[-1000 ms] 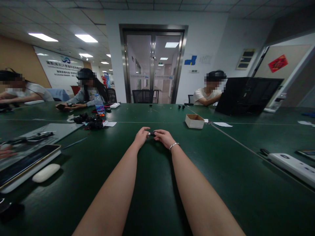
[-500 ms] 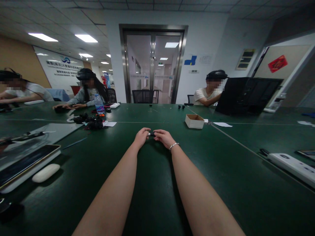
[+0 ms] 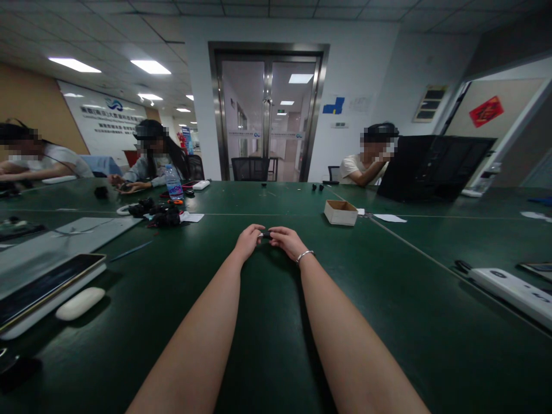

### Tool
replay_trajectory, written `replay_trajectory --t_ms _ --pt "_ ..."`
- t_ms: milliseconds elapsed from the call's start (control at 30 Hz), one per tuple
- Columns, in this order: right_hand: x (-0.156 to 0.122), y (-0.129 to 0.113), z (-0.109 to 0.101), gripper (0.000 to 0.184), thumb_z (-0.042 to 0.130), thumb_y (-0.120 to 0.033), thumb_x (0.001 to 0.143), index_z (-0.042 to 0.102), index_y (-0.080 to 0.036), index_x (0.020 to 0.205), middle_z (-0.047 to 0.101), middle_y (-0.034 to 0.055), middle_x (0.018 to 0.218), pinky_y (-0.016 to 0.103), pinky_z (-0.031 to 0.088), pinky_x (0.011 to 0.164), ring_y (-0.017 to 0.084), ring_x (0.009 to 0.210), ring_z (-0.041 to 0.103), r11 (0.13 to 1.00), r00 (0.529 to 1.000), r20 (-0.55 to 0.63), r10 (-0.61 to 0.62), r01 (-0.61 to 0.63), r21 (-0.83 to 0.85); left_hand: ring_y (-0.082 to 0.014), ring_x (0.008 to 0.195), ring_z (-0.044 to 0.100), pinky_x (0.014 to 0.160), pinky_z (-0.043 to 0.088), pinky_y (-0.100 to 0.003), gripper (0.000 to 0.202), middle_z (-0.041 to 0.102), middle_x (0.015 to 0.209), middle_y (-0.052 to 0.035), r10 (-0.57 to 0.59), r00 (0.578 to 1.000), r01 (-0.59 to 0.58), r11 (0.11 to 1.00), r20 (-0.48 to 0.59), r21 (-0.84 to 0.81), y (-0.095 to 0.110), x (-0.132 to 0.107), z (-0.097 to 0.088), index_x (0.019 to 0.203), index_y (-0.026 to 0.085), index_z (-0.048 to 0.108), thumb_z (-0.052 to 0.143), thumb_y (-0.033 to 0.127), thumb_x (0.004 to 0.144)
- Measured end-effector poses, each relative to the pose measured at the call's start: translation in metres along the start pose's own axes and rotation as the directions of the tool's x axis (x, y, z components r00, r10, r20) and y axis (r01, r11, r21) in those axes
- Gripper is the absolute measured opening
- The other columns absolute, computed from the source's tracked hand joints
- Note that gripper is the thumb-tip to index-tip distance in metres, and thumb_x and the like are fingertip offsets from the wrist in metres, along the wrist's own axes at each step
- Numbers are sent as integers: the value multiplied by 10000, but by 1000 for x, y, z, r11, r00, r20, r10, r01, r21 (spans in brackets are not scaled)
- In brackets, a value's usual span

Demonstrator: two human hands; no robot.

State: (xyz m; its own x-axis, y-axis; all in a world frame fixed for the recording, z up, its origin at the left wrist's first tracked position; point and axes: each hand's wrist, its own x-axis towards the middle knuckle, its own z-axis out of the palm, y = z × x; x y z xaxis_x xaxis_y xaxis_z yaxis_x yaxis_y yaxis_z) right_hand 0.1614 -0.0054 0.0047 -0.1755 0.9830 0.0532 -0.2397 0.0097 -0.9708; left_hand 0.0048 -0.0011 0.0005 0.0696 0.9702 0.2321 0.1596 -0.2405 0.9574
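Both my arms stretch forward over the green table (image 3: 267, 322). Between my fingertips is a small dark object with a silvery end (image 3: 266, 235), perhaps a USB stick; its size makes the exact kind hard to tell. My left hand (image 3: 247, 242) is closed in a pinch at its silvery end. The dark end sits in the pinch of my right hand (image 3: 288, 241), which wears a silver bracelet (image 3: 305, 255) at the wrist. Fingers cover part of the object.
An open cardboard box (image 3: 340, 214) stands ahead to the right. On the left lie a phone (image 3: 52, 284), a white rounded case (image 3: 80, 303) and black gear (image 3: 166, 216) near a water bottle (image 3: 174, 183). A white power strip (image 3: 513, 290) lies right. Several people sit around the table.
My hands and the small object stay almost in place. The far-left person's hands have shifted, the person at right has raised a hand, and the dark item above the left grey board has moved.
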Motion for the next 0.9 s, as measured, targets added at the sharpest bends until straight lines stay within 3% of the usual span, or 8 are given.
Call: replay_trajectory --t_ms 300,500,733,900 --pt "0 1 1 176 638 -29 707 596 -120 852 639 25 691 175 518 528 85 548 610 1000 1000 -11 -7 7 -3 -95 450 427 452 316 -203 255 493 523 28 27 999 -27 1000 16 -10 -3 2 0 934 153 606 436 247 768" --pt "3 5 1 268 713 -46 618 573 -133 830 624 -7 628 180 484 484 82 525 583 972 997 66 -47 60 -226 -90 467 457 482 349 -205 223 527 540 19 39 999 -41 998 -36 -56 -1 -1 0 814 144 537 550 362 769" --pt "8 15 5 298 732 -55 536 533 -156 734 593 -54 658 168 439 422 45 453 522 868 992 -5 -126 108 -485 -155 701 580 664 441 -263 242 642 732 -36 141 987 -130 983 -81 129 -3 -2 -1 751 169 625 657 402 695" --pt "9 15 5 282 715 -52 544 529 -154 730 589 -48 664 177 440 422 44 437 517 879 992 -25 -127 100 -467 -172 782 615 770 469 -306 222 667 830 -66 141 986 -136 989 -91 58 -4 1 -1 863 161 646 683 281 680"
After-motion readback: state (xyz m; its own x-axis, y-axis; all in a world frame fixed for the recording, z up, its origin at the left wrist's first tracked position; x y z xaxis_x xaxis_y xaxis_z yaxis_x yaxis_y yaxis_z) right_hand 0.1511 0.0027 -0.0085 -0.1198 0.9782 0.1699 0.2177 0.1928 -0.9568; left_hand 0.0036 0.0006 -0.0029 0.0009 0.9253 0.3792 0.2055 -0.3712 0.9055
